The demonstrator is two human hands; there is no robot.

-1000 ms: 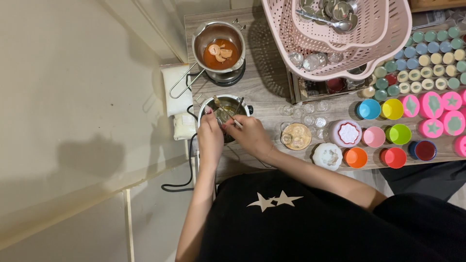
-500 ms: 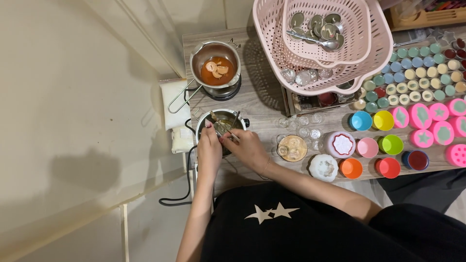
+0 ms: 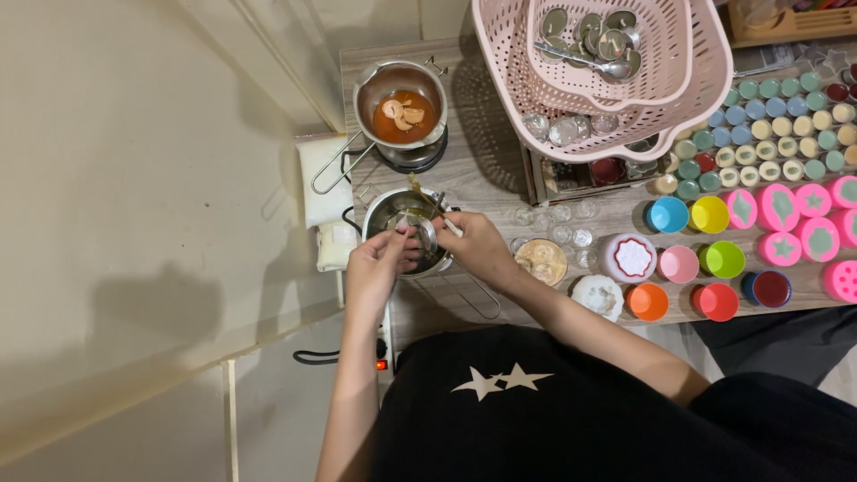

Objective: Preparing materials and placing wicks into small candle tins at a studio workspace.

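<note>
Looking down from the head camera, both hands meet over a small steel pot (image 3: pixel 399 230) that sits on the wooden table (image 3: pixel 486 170) near its left edge. The left hand (image 3: pixel 375 270) has its fingers closed on a small round metal cup (image 3: pixel 425 234), holding it tilted over the pot's mouth. The right hand (image 3: pixel 475 248) has its fingers pinched around a thin stick (image 3: pixel 427 202) that slants up and to the left across the pot; what the stick's tip touches cannot be told.

Just behind this pot stands a second steel pot (image 3: pixel 401 103) on a small burner, holding orange-brown liquid with pale lumps floating in it. A pink basket (image 3: pixel 696 98) with metal cups and a spoon inside stands further right at the back. Small clear glass cups (image 3: pixel 558 214) are scattered just right of the right hand, and beyond them lie rows of coloured silicone moulds (image 3: pixel 723 259) and small filled tins (image 3: pixel 786 134).
</note>
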